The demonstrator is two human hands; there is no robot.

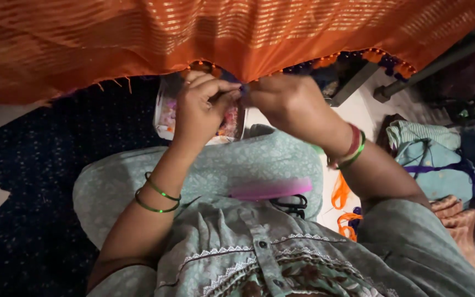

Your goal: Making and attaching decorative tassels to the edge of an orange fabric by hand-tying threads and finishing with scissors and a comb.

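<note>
Pinching orange cloth (259, 33) hem between left hand (202, 104), right hand (290, 102) grip.

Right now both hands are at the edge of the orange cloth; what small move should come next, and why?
Probably pull the pinched bit snug at the hem. The left hand and right hand meet fingertip to fingertip at the beaded edge of the orange cloth, pinching something small and dark there; what it is cannot be told. The pink comb lies unused on the lap.
</note>
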